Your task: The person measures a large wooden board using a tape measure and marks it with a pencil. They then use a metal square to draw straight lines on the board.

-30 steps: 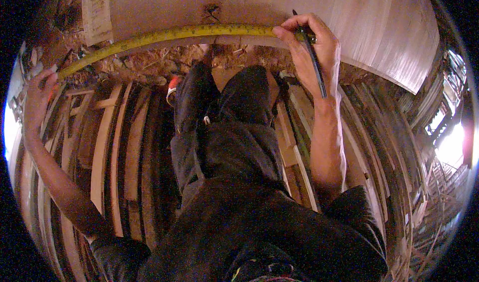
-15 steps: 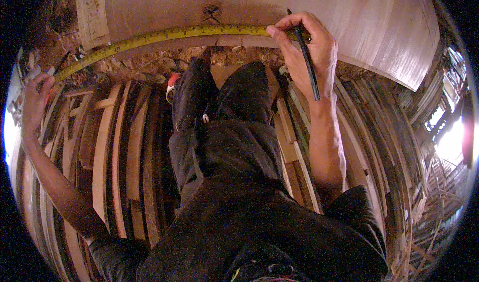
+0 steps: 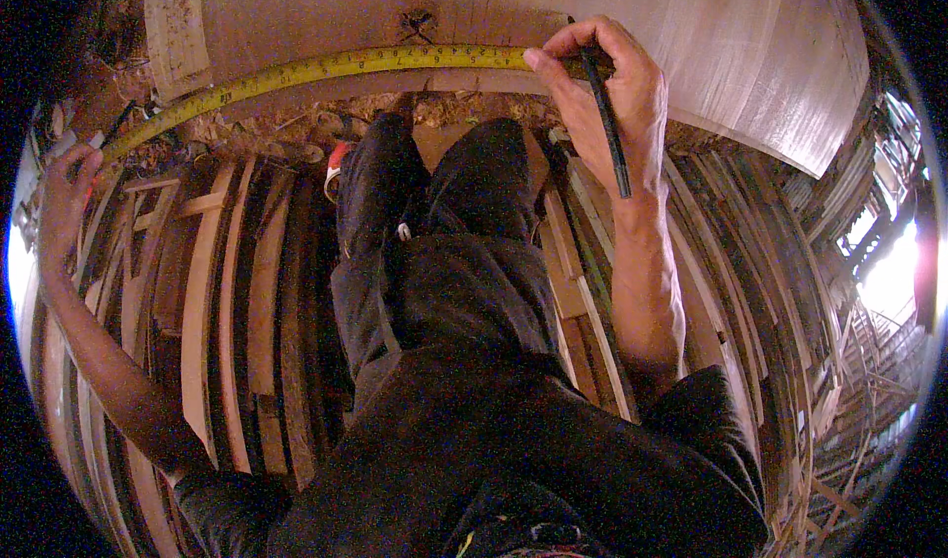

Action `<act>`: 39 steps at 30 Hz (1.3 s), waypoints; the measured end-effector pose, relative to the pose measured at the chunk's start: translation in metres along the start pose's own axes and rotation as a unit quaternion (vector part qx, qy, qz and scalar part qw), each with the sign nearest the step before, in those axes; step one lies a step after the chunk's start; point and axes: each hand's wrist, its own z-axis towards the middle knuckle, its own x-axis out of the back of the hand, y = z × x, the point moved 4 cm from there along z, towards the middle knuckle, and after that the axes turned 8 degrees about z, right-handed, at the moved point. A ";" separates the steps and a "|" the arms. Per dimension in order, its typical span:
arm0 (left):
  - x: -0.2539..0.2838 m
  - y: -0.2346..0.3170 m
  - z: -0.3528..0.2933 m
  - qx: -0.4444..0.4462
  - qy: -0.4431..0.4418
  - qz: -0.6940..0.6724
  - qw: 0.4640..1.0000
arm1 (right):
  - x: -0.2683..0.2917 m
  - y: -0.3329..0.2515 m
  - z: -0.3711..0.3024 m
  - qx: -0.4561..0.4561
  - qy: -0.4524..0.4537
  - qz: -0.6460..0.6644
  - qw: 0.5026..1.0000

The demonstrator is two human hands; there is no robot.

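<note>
A yellow measuring tape [image 3: 326,68] stretches along the near edge of a broad wooden board [image 3: 553,0]. My right hand [image 3: 624,89] pinches the tape's right part between thumb and forefinger over the board. A dark pencil [image 3: 607,123] is also in that hand, crossing the palm at a slant, its tip pointing away from me. At the far left my left hand [image 3: 71,188] is closed at the other end of the tape. Something red shows beside its fingers; the rest of what it grips is hidden. A dark knot [image 3: 417,27] marks the board behind the tape.
Long timber strips [image 3: 202,331] lie side by side at my left, and more strips [image 3: 711,252] at my right. Wood shavings [image 3: 296,128] and debris lie below the board's edge. A red and white object [image 3: 336,171] sits by my left knee.
The tape's left stretch and my left hand have shifted very slightly left. My right hand keeps its pinch on the tape, with the pencil still in it.
</note>
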 end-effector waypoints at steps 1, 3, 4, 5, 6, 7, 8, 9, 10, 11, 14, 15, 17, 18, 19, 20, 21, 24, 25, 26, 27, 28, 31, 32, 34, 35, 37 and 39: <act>0.001 0.001 -0.001 -0.001 0.013 -0.013 1.000 | 0.000 0.000 0.000 0.000 -0.001 -0.003 1.000; -0.003 -0.007 0.007 0.002 -0.024 -0.005 1.000 | 0.000 -0.001 0.000 0.000 -0.004 -0.009 1.000; -0.005 -0.010 0.011 0.004 -0.042 -0.001 0.999 | -0.001 -0.001 0.000 0.000 -0.005 -0.004 1.000; -0.004 -0.010 0.012 -0.008 -0.037 0.011 0.999 | -0.001 -0.001 0.000 -0.001 -0.005 0.000 1.000; -0.003 -0.010 0.010 -0.019 -0.033 0.022 0.999 | -0.001 -0.001 0.000 -0.002 -0.007 0.005 1.000; -0.003 -0.010 0.009 -0.029 -0.029 0.034 0.999 | -0.001 -0.001 0.000 -0.010 -0.008 0.002 1.000; -0.005 -0.014 0.009 -0.052 0.007 0.020 0.998 | -0.002 -0.001 0.001 -0.017 -0.010 -0.001 1.000; -0.012 -0.022 0.009 -0.073 0.044 0.009 0.996 | -0.002 0.000 0.001 -0.023 -0.012 -0.002 1.000; -0.012 -0.024 0.006 -0.091 0.081 0.001 0.993 | -0.004 0.000 0.002 -0.024 -0.011 -0.010 1.000; -0.016 -0.023 0.008 -0.091 0.066 0.012 0.994 | -0.001 0.002 0.001 -0.023 -0.011 -0.017 1.000; -0.011 0.003 0.010 -0.088 0.038 0.066 0.993 | -0.005 0.013 0.000 -0.035 -0.019 -0.007 0.999; -0.008 0.011 0.013 -0.105 0.048 0.088 0.989 | -0.003 0.013 -0.001 -0.104 -0.027 0.006 0.994; 0.008 0.045 0.007 -0.102 0.015 0.055 0.993 | -0.004 0.007 0.001 -0.091 -0.014 -0.038 0.995; 0.007 0.039 0.008 -0.108 0.033 0.030 0.993 | -0.007 0.007 0.002 -0.094 -0.015 -0.033 0.995; 0.000 0.034 0.011 -0.113 0.051 0.003 0.992 | -0.009 0.009 0.005 -0.096 -0.017 -0.031 0.995; -0.003 0.028 0.011 -0.119 0.068 -0.024 0.990 | -0.013 0.010 0.008 -0.098 -0.019 -0.029 0.995; -0.002 0.034 0.012 -0.090 0.030 -0.026 0.995 | -0.016 0.012 0.010 -0.099 -0.021 -0.036 0.994; 0.007 0.051 0.019 -0.044 -0.052 -0.016 0.998 | -0.019 0.019 0.016 -0.134 -0.031 -0.030 0.990; 0.005 0.046 0.025 -0.055 -0.060 0.000 0.997 | -0.019 0.019 0.018 -0.121 -0.033 -0.029 0.992; 0.002 0.042 0.032 -0.066 -0.066 0.017 0.995 | -0.019 0.020 0.020 -0.107 -0.034 -0.028 0.993; -0.003 0.031 0.041 -0.099 -0.001 0.086 0.991 | -0.019 0.021 0.024 -0.095 -0.037 -0.025 0.994; -0.010 0.023 0.044 -0.134 0.066 0.153 0.977 | -0.019 0.023 0.026 -0.096 -0.037 -0.025 0.994; -0.009 0.019 0.049 -0.096 0.032 0.136 0.986 | -0.013 0.025 0.029 -0.098 -0.037 -0.029 0.994; -0.005 0.022 0.049 -0.059 -0.018 0.093 0.994 | -0.010 0.024 0.029 -0.097 -0.039 -0.032 0.994; -0.010 0.009 0.050 -0.113 0.077 0.166 0.977 | -0.006 0.021 0.026 -0.085 -0.037 -0.021 0.995; -0.013 0.002 0.053 -0.139 0.126 0.201 0.961 | -0.009 0.022 0.026 -0.075 -0.034 -0.008 0.997; 0.006 0.025 0.044 -0.110 0.057 0.069 0.990 | -0.005 0.023 0.025 -0.065 -0.024 -0.008 0.998; 0.004 0.023 0.034 -0.165 0.110 0.031 0.980 | -0.011 0.006 0.027 -0.053 -0.026 -0.021 0.998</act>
